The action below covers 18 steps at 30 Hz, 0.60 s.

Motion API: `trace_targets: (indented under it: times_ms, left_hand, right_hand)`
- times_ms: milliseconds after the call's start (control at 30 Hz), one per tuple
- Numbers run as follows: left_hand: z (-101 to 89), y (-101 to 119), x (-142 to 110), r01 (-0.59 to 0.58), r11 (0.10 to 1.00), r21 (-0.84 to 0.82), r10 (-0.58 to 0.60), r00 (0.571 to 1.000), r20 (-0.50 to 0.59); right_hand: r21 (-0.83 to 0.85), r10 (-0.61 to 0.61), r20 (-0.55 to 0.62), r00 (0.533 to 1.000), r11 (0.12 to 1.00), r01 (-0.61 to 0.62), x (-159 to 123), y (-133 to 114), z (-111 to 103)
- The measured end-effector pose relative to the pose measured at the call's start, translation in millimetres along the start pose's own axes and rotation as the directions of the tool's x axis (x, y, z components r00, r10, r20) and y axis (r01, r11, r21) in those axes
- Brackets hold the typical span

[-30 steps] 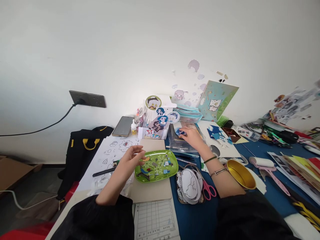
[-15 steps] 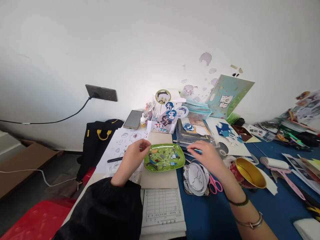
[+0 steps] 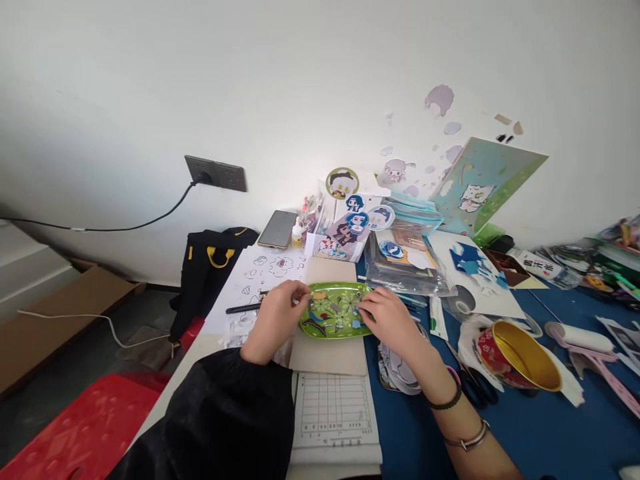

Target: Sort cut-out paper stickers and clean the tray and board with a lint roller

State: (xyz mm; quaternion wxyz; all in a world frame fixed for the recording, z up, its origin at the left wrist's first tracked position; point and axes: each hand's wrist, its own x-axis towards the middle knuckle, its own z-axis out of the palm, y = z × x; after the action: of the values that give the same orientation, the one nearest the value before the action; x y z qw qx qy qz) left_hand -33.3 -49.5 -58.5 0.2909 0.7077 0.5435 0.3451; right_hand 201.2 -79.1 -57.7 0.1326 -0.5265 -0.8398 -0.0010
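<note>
A green oval tray (image 3: 334, 328) sits on a beige board (image 3: 325, 360) and holds several small colourful cutouts. At the tray's left rim is my left hand (image 3: 280, 312), its fingers curled toward the thumb; whatever may be between the tips is too small to make out. My right hand (image 3: 389, 317) reaches over the right rim with fingertips together among the cutouts near a small blue piece (image 3: 357, 323). What it pinches is hidden. Partly under my right forearm lies a tin of white paper cutouts (image 3: 393, 367).
Left of the tray are a black pen (image 3: 242, 309) and a sheet of drawings (image 3: 265, 270). Behind stand a phone (image 3: 278, 229), a small dropper bottle (image 3: 297, 235) and character cards (image 3: 350, 230). To the right are black scissors (image 3: 477, 387) and a red-gold bowl (image 3: 525, 353).
My right hand has moved left from beside the tray to over its right end, fingertips now among the cutouts. My left hand stays by the left rim. The view has shifted slightly.
</note>
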Motion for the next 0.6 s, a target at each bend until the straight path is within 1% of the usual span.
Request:
trace_targets:
  times_ms: [133, 233, 300, 400, 500, 533, 600]
  left_hand:
    - [3.5, 1.7, -1.6, 0.001, 1.000, 0.008, -0.001, 1.000, -0.030]
    - [6.3, 5.8, -3.6, -0.028, 1.000, 0.003, 0.028, 0.998, -0.054]
    - [8.4, 8.8, -5.2, -0.061, 0.998, 0.000, 0.061, 0.996, -0.068]
    - [11.4, 11.1, -7.6, -0.085, 0.996, 0.001, 0.085, 0.993, -0.080]
    - [13.2, 10.0, -8.9, -0.114, 0.993, -0.001, 0.114, 0.991, -0.068]
    - [13.4, 9.0, -8.8, -0.124, 0.992, 0.000, 0.123, 0.990, -0.067]
    - [13.2, 6.7, -7.8, -0.124, 0.992, 0.004, 0.124, 0.989, -0.075]
  right_hand:
    - [0.068, 0.083, -0.098, 0.992, 0.995, -0.077, -2.3, 4.4, 5.8]
    - [0.154, 0.181, -0.185, 0.966, 0.976, -0.153, -3.9, 7.3, 8.8]
    - [0.216, 0.236, -0.218, 0.947, 0.958, -0.189, -4.8, 7.9, 9.4]
    - [0.358, 0.333, -0.215, 0.918, 0.902, -0.244, -6.3, 7.5, 9.2]
    - [0.522, 0.448, -0.172, 0.877, 0.796, -0.305, -9.6, 11.1, 6.2]
    - [0.550, 0.477, -0.170, 0.863, 0.772, -0.319, -11.1, 14.5, 3.7]
    - [0.550, 0.509, -0.215, 0.834, 0.768, -0.327, -13.5, 25.9, -4.4]
